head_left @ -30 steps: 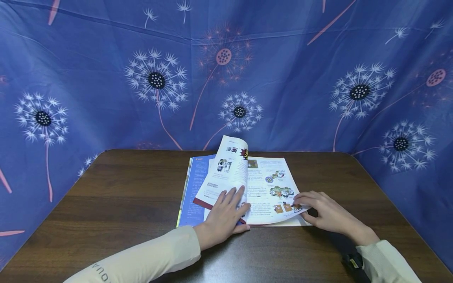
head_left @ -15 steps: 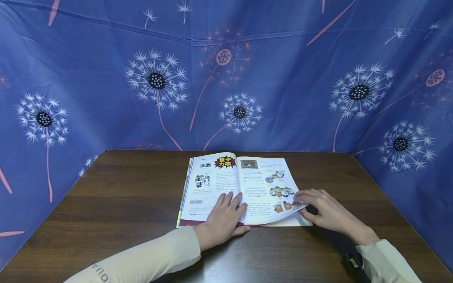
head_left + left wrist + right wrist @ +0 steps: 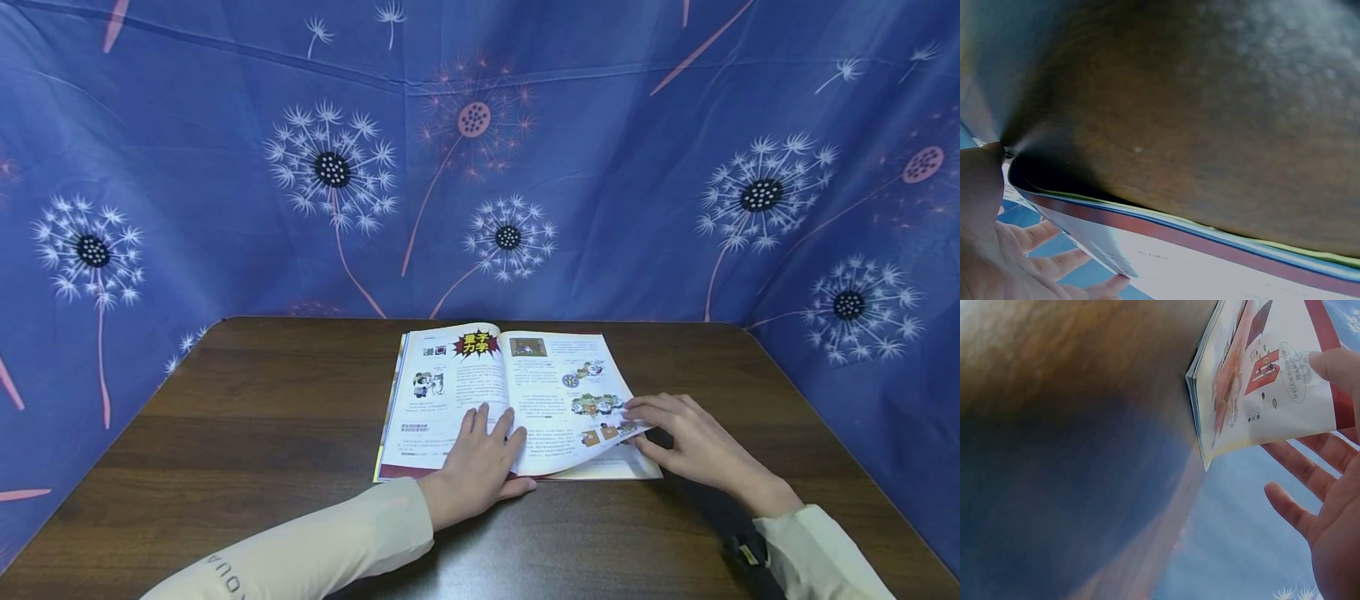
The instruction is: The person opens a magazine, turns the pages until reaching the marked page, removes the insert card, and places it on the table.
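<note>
An open magazine (image 3: pixel 480 392) lies on the wooden table, with printed text and cartoon pictures on both pages. My left hand (image 3: pixel 483 467) rests near the bottom of the spine, its fingers spread over the left page (image 3: pixel 423 412) and its thumb by the lower edge. The lower corner of the right page (image 3: pixel 543 417) is lifted in a curve, pinched between the thumb and fingers of my right hand (image 3: pixel 693 446). In the right wrist view, the thumb lies on the underside of the raised page (image 3: pixel 1291 381), with fingers on its other side. Left fingertips (image 3: pixel 1110 286) touch the paper in the left wrist view.
The brown table (image 3: pixel 285 417) extends on both sides of the magazine. A blue cloth (image 3: pixel 600 167) with dandelion prints hangs behind and along the sides. A dark strap-like object (image 3: pixel 746 550) sits beneath the right wrist.
A leaf that stood partly turned near the spine has fallen flat onto the left side, covering the blue page. The right page's held corner is raised a little more. Both hands barely moved.
</note>
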{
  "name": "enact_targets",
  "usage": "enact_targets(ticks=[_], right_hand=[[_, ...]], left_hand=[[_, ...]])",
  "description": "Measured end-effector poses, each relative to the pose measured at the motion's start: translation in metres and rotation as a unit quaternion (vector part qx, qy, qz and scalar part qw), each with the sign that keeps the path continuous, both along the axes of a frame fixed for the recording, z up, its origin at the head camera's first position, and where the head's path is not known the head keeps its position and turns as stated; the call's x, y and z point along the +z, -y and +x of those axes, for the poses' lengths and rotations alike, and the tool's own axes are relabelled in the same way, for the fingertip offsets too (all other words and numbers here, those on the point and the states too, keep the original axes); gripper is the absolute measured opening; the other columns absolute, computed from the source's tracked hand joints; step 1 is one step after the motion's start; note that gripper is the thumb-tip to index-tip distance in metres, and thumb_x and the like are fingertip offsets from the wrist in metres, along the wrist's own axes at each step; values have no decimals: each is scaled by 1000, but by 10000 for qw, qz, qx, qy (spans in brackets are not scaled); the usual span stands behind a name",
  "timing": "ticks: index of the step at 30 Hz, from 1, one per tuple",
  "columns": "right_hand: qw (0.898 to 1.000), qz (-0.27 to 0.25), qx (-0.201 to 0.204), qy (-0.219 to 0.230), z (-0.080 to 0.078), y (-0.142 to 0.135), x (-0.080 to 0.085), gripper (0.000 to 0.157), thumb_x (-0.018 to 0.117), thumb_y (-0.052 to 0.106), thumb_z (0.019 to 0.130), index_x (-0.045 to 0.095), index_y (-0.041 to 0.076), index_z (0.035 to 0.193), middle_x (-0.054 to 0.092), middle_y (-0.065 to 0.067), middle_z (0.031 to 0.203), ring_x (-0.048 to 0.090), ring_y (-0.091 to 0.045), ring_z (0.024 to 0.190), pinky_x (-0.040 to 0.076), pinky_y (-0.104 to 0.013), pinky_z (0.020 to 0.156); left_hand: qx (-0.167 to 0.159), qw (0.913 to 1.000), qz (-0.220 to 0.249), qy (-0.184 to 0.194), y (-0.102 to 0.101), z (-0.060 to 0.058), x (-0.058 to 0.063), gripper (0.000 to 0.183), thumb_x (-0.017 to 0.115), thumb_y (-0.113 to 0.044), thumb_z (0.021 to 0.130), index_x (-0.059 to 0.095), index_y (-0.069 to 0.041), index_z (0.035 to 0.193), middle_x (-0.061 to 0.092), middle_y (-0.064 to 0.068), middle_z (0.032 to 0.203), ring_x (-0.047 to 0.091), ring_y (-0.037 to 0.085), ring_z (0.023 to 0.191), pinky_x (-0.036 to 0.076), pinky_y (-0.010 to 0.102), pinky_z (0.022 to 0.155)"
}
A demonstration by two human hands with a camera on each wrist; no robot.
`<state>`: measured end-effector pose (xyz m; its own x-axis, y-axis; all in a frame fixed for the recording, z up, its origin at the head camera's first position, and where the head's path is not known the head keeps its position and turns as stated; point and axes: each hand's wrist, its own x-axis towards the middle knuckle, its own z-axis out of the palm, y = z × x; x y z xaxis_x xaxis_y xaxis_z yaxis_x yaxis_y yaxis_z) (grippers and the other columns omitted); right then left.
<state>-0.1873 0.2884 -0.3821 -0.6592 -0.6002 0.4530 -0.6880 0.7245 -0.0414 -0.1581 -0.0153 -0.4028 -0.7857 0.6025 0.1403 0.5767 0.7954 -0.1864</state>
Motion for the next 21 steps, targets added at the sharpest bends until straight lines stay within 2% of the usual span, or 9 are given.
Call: enact_targets(ticks=[14, 21], right_hand=[[9998, -107, 65, -172, -2, 3, 4, 28, 75, 15, 68, 70, 11, 95, 66, -1, 102, 60, -21, 94, 39, -41, 80], [9997, -143, 78, -192, -1, 3, 6, 29, 74, 14, 68, 69, 10, 96, 67, -1, 102, 60, -20, 95, 39, -41, 80]], left_hand=[[205, 9997, -71, -129, -8, -1, 3, 67, 40, -70, 81, 50, -15, 119, 51, 13, 128, 48, 42, 114, 36, 51, 96], [200, 9996, -125, -134, -7, -1, 2, 64, 39, -67, 84, 51, -16, 120, 52, 12, 129, 49, 41, 115, 37, 50, 95]])
